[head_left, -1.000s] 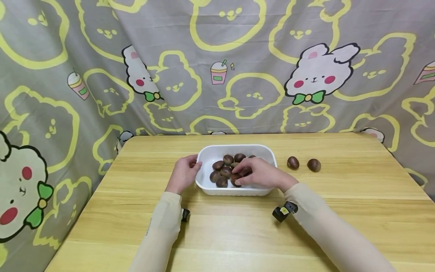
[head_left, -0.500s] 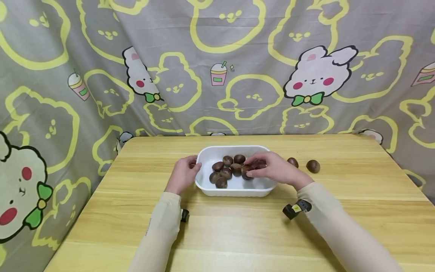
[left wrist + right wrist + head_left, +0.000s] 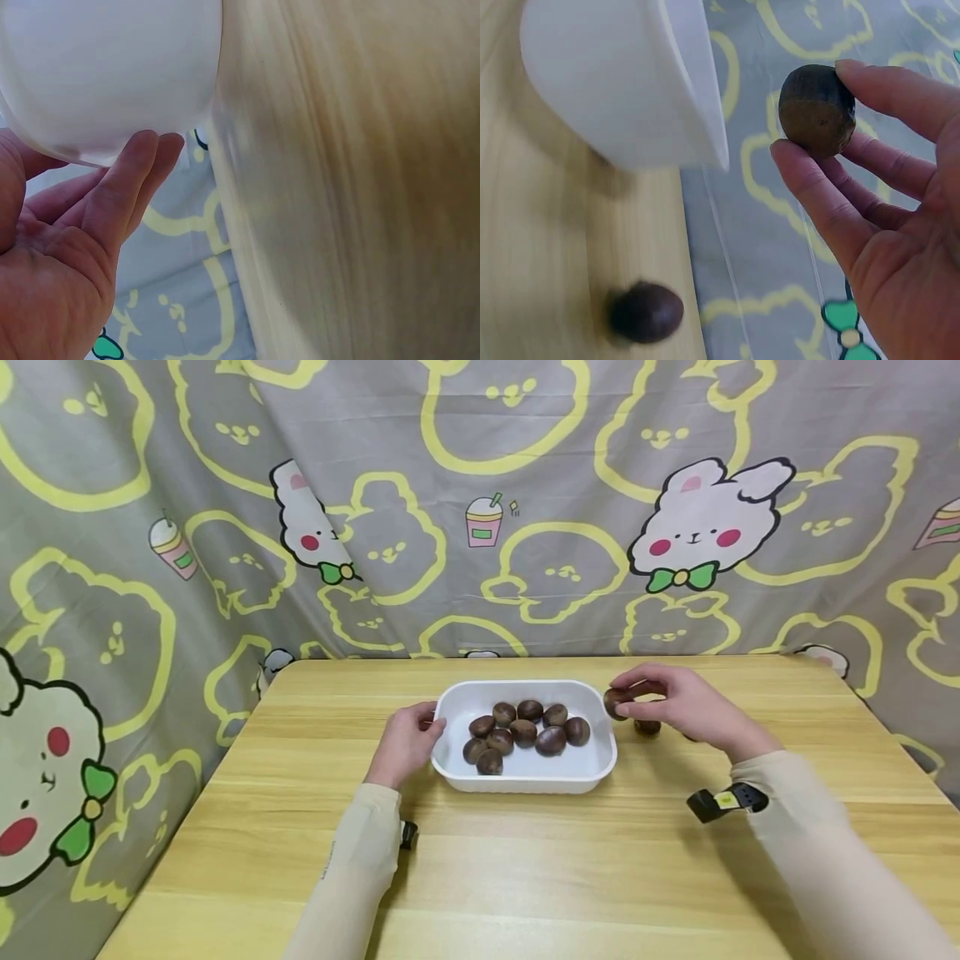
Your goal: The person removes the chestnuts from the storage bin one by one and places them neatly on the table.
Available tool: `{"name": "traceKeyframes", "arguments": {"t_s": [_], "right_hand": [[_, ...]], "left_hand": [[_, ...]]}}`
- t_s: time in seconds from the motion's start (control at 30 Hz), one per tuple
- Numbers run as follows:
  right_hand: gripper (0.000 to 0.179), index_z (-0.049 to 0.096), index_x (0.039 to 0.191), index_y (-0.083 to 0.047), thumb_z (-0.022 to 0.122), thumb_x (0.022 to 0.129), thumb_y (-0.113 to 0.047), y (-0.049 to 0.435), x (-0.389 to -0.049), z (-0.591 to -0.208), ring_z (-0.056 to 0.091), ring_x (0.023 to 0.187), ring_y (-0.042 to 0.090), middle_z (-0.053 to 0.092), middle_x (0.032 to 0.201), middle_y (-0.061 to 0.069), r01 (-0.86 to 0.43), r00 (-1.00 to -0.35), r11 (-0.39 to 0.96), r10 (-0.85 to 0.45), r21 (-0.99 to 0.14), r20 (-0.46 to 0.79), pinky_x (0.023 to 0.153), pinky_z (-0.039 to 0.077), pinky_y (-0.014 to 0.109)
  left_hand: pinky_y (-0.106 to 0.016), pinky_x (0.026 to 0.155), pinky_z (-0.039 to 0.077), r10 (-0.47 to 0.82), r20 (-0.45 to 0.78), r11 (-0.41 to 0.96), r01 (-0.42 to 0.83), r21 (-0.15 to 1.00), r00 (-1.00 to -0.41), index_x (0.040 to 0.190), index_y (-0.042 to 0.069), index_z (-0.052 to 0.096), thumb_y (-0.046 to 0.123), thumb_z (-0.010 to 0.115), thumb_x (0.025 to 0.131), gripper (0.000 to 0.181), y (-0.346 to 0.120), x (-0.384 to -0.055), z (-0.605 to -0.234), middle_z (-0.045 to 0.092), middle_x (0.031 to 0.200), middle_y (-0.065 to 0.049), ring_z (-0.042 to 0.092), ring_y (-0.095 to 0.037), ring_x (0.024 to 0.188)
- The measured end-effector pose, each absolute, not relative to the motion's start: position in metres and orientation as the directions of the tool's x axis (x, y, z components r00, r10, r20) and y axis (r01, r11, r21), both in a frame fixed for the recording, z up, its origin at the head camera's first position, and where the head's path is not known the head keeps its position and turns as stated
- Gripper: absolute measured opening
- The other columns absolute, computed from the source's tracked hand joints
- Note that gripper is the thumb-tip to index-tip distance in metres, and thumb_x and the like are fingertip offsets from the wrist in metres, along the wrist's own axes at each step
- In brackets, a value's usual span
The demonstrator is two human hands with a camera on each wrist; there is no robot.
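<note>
A white plastic tray [image 3: 525,783] stands on the table with several brown chestnuts [image 3: 523,732] inside. My left hand [image 3: 401,743] grips its left end; in the left wrist view, fingers [image 3: 124,180] lie against the outer wall of the tray [image 3: 112,75] and the thumb is at the rim. Just beyond the tray's right end, my right hand [image 3: 682,706] pinches a chestnut [image 3: 617,703] between thumb and fingertips. The right wrist view shows this chestnut [image 3: 817,111] held in the air, level with or above the tray rim. Another chestnut [image 3: 647,727] sits on the table beneath that hand.
The wooden table [image 3: 510,868] ends at a grey patterned curtain [image 3: 480,568] behind and to the left. A dark spot under the right palm may be another chestnut, mostly hidden. Each wrist wears a black strap camera [image 3: 723,802].
My right hand has moved right, out of the tray, with a chestnut now raised in its fingertips. The left hand and the tray have stayed in place.
</note>
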State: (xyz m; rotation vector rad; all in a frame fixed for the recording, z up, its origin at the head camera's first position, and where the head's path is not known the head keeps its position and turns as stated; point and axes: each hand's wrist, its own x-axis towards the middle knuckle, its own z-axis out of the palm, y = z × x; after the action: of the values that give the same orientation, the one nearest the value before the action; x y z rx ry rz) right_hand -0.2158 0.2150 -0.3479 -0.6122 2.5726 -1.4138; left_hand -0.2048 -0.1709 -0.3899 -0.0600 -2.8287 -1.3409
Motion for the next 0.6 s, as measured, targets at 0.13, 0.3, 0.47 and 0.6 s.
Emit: {"name": "traceKeyframes", "arguments": {"t_s": [0.13,0.3,0.47,0.6], "right_hand": [[0.041,0.064,0.123,-0.007,0.073,0.090,-0.029,0.234,-0.214,-0.347,0.064,0.102,0.013,0.070,0.112,0.005,-0.268,-0.926,0.507,-0.371,-0.819,0.073,0.078,0.047,0.019],[0.043,0.062,0.125,-0.003,0.072,0.091,-0.028,0.255,-0.212,-0.349,0.062,0.102,0.007,0.070,0.113,0.007,-0.248,-0.944,0.547,-0.322,-0.800,0.073,0.083,0.043,0.014],[0.046,0.061,0.126,0.000,0.072,0.091,-0.027,0.274,-0.214,-0.355,0.063,0.100,0.003,0.070,0.113,0.007,-0.212,-0.956,0.558,-0.290,-0.802,0.051,0.080,0.047,0.013],[0.045,0.060,0.126,0.002,0.072,0.092,-0.025,0.286,-0.215,-0.360,0.063,0.097,0.001,0.070,0.112,0.008,-0.212,-0.960,0.576,-0.276,-0.789,0.057,0.079,0.048,0.013]], "left_hand": [[-0.036,0.081,0.055,0.026,0.033,0.632,0.042,0.774,-0.999,0.127,-0.001,0.063,0.011,0.061,0.097,0.032,-0.170,-0.205,-0.390,0.068,0.108,-0.016,0.065,-0.026,0.098],[-0.036,0.081,0.055,0.025,0.034,0.625,0.042,0.780,-0.999,0.127,-0.002,0.063,0.011,0.061,0.097,0.033,-0.171,-0.205,-0.391,0.068,0.108,-0.016,0.065,-0.026,0.098],[-0.036,0.081,0.055,0.032,0.038,0.629,0.050,0.775,-0.999,0.127,-0.002,0.063,0.010,0.061,0.097,0.032,-0.172,-0.207,-0.391,0.068,0.107,-0.016,0.065,-0.025,0.098],[-0.036,0.082,0.055,0.040,0.043,0.632,0.058,0.773,-0.998,0.127,-0.003,0.063,0.009,0.061,0.097,0.032,-0.173,-0.207,-0.392,0.068,0.107,-0.016,0.065,-0.026,0.098]]}}
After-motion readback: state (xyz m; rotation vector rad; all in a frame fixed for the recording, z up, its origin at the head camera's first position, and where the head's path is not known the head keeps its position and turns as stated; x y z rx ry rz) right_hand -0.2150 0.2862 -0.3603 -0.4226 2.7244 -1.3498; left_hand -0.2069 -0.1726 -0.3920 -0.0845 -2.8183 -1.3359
